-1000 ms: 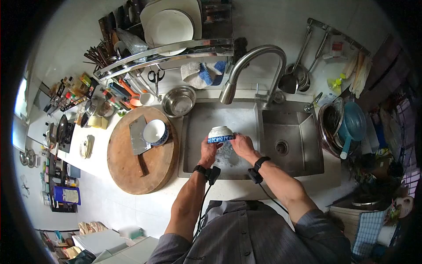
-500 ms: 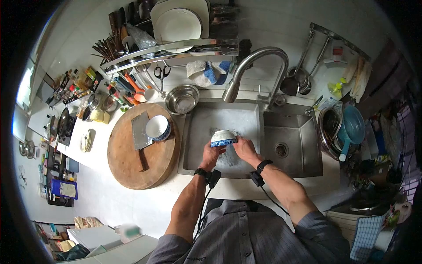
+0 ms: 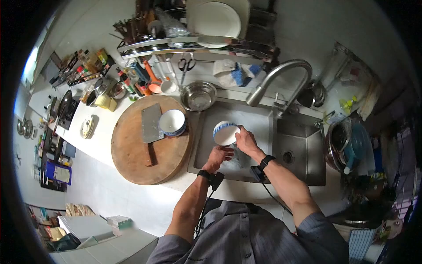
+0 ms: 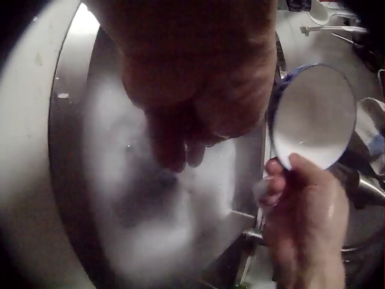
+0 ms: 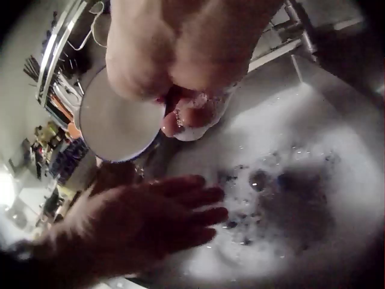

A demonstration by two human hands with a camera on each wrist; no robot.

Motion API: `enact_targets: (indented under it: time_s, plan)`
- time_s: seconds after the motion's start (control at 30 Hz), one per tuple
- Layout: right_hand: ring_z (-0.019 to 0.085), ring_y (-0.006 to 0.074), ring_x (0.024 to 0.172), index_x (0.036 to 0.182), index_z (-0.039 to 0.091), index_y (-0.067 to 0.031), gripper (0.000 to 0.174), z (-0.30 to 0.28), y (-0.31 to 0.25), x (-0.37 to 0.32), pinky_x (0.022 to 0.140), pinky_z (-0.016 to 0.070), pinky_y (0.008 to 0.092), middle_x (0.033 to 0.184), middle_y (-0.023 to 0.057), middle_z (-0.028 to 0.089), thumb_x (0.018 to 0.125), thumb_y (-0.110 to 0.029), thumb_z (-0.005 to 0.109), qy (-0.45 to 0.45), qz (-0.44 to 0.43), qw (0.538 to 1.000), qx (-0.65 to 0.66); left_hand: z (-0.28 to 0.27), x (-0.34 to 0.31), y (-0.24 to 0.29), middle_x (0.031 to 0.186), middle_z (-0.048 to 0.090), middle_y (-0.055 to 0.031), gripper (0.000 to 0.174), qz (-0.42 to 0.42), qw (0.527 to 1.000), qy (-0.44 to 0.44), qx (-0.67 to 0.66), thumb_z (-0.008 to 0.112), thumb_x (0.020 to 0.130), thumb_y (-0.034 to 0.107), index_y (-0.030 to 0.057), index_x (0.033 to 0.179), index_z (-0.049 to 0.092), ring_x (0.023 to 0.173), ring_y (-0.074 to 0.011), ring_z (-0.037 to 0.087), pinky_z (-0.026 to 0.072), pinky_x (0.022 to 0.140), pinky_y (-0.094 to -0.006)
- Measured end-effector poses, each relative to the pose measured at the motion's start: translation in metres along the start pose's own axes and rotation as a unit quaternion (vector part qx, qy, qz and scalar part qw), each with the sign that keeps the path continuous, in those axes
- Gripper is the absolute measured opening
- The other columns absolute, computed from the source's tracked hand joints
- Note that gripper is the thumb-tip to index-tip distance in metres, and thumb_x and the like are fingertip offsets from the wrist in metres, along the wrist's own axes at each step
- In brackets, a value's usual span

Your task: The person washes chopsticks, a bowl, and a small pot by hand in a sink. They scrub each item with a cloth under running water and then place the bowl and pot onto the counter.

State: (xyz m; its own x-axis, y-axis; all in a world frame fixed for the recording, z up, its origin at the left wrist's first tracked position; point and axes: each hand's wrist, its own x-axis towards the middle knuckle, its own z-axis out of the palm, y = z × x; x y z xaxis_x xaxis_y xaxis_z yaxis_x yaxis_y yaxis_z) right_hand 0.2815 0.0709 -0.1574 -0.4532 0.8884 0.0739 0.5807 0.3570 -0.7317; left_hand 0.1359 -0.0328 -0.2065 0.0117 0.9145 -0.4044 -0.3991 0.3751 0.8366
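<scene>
My right hand point(image 3: 247, 143) pinches the rim of a blue-and-white bowl point(image 3: 224, 134) over the left sink basin point(image 3: 203, 147). The bowl is tipped on its side, its white inside showing in both wrist views. Suds cling to the right fingers point(image 5: 191, 120). Below the bowl, my left hand point(image 3: 218, 157) is held out with extended fingers, apart from it and holding nothing. Foamy water point(image 4: 138, 235) fills the basin beneath both hands; dark patches show through the foam in the right wrist view.
Left of the sink, a round chopping board point(image 3: 127, 149) bears a cleaver point(image 3: 151, 121) and another blue-and-white bowl point(image 3: 172, 121). A steel bowl point(image 3: 198, 96) stands behind. The faucet point(image 3: 303, 70) arches over the sink; the right basin point(image 3: 303, 163) has a drain.
The bowl has turned from upside down to its side, opening now visible. My left hand has let go of it and dropped below. The head view has shifted left.
</scene>
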Motion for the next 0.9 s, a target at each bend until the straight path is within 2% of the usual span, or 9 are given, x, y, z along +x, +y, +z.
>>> enact_targets:
  time_s: [0.17,0.23,0.27,0.37,0.43,0.6,0.77,0.83,0.9]
  plan:
    - [0.068,0.0343,0.067,0.109,0.048,0.0079,0.027,0.011,-0.074,0.039,0.067,0.053,0.0456,0.078,0.0277,0.063,0.091,-0.012,0.049,-0.04,0.054,0.981,0.181,-0.023,-0.005,0.002,0.112,0.066,-0.0171,0.05,-0.065,0.997,0.009,0.049,0.058,0.083,0.006,-0.0051,0.131,0.048,0.094,-0.0267,0.066,0.0552,0.08,-0.0375]
    - [0.062,0.0278,0.055,0.107,0.046,0.0093,0.026,0.023,-0.081,0.059,0.056,0.0511,0.0405,0.074,0.0206,0.061,0.09,-0.01,0.046,-0.037,-0.193,0.975,0.103,-0.03,-0.006,0.004,0.112,0.066,-0.0162,0.049,-0.066,0.997,0.012,0.04,0.058,0.083,0.005,-0.0047,0.13,0.049,0.094,-0.0265,0.066,0.0549,0.078,-0.0373]
    - [0.054,0.019,0.05,0.106,0.046,0.0077,0.024,-0.006,-0.153,0.049,0.046,0.0453,0.0354,0.071,0.0126,0.058,0.089,-0.01,0.047,-0.112,0.049,0.939,0.32,-0.032,-0.005,0.007,0.112,0.066,-0.0156,0.048,-0.065,0.996,0.022,0.052,0.058,0.083,0.005,-0.0046,0.13,0.05,0.095,-0.0262,0.066,0.055,0.078,-0.0375]
    - [0.05,0.013,0.051,0.108,0.047,0.0054,0.025,0.013,-0.188,0.069,0.04,0.04,0.0316,0.069,0.0089,0.055,0.088,-0.009,0.047,-0.162,0.063,0.931,0.321,-0.042,-0.001,0.014,0.109,0.066,-0.0144,0.044,-0.063,0.996,0.034,0.052,0.059,0.084,0.005,-0.0048,0.127,0.052,0.095,-0.0245,0.066,0.0549,0.077,-0.0381]
    - [0.048,0.0127,0.049,0.109,0.047,0.005,0.026,0.027,-0.207,0.079,0.038,0.0373,0.0302,0.066,0.0095,0.055,0.087,-0.008,0.047,-0.175,0.062,0.923,0.336,-0.046,0.001,0.019,0.105,0.065,-0.0131,0.041,-0.051,0.995,0.065,0.061,0.056,0.083,0.003,-0.0024,0.124,0.057,0.083,-0.0224,0.065,0.0551,0.067,-0.0354]
    - [0.048,0.0129,0.044,0.114,0.044,0.0074,0.032,0.05,-0.229,0.099,0.035,0.0364,0.0296,0.065,0.0117,0.057,0.087,-0.009,0.046,-0.266,0.115,0.914,0.284,-0.074,0.022,0.001,0.107,0.066,-0.0151,0.034,-0.023,0.993,0.095,0.074,0.058,0.084,0.006,-0.0045,0.116,0.063,0.092,-0.0277,0.064,0.0564,0.069,-0.0375]
    - [0.05,0.0148,0.041,0.111,0.046,0.011,0.032,0.07,-0.22,0.107,0.033,0.0385,0.0294,0.063,0.0151,0.061,0.087,-0.011,0.045,-0.271,0.154,0.911,0.269,-0.118,0.072,-0.065,0.107,0.067,-0.0178,0.036,0.081,0.992,0.027,0.092,0.055,0.082,0.008,-0.0074,0.113,0.064,0.097,-0.0284,0.064,0.0507,0.086,-0.0366]
    - [0.046,0.0119,0.039,0.116,0.044,0.0023,0.03,0.068,-0.219,0.106,0.032,0.0333,0.0281,0.062,0.0122,0.06,0.091,-0.015,0.049,-0.3,0.101,0.917,0.244,-0.12,0.086,-0.082,0.109,0.068,-0.0164,0.039,0.024,0.999,0.045,0.003,0.056,0.081,0.011,-0.0076,0.115,0.064,0.099,-0.0259,0.063,0.0478,0.088,-0.0344]
    - [0.054,0.0155,0.041,0.101,0.052,0.0109,0.041,0.056,-0.223,0.099,0.037,0.0442,0.0308,0.059,0.0156,0.062,0.093,-0.029,0.055,-0.268,0.08,0.93,0.238,-0.106,0.07,-0.062,0.109,0.068,-0.0141,0.039,0.016,0.998,0.054,-0.006,0.057,0.08,0.01,-0.0061,0.114,0.065,0.1,-0.0239,0.062,0.0475,0.087,-0.0343]
